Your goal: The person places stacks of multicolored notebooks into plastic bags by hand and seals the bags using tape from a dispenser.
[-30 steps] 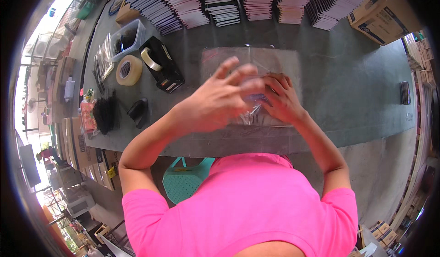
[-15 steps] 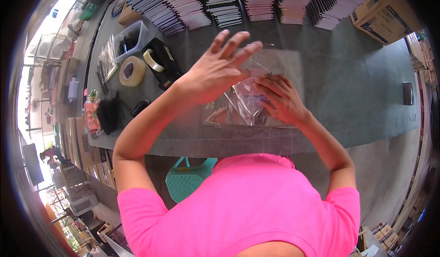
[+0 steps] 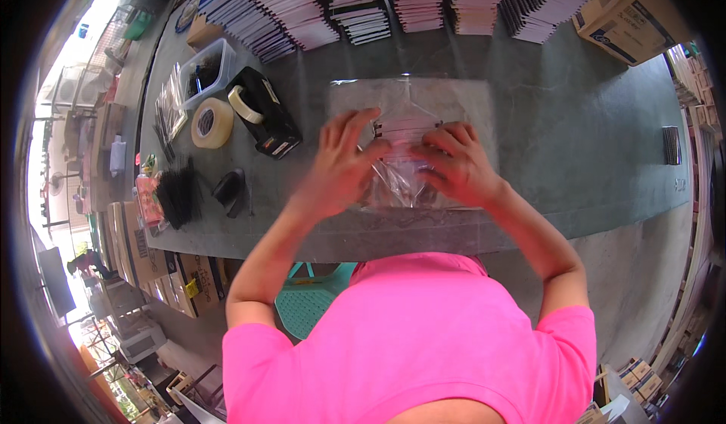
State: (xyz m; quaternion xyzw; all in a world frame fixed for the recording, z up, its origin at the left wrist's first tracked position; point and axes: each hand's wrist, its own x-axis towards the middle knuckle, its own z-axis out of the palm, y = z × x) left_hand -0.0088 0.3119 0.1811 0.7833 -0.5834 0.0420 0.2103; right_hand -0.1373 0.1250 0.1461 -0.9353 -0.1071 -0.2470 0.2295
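Note:
A clear plastic sheet or bag point(image 3: 461, 99) lies flat on the dark table in front of me. On or inside it is a small pale pink piece point(image 3: 401, 130) with dark bits at both ends; wrinkled, shiny film covers the part nearer me. My left hand point(image 3: 340, 163) is over the left side of the plastic, fingers apart and slightly bent, thumb towards the pink piece. My right hand point(image 3: 463, 165) has its fingers curled down on the right end of the piece and the plastic. What lies under those fingertips is hidden.
Tall stacks of bound booklets point(image 3: 416, 0) line the far edge. A cardboard box point(image 3: 635, 23) stands far right. To the left are a black tape dispenser point(image 3: 265, 114), a tape roll point(image 3: 212, 123), a plastic tub point(image 3: 208, 72) and black bristly strands point(image 3: 176, 197). A green stool point(image 3: 310, 303) stands below.
My left hand has come down and nearer me, from raised over the plastic to its left side. The right hand stays at the right end of the pink piece.

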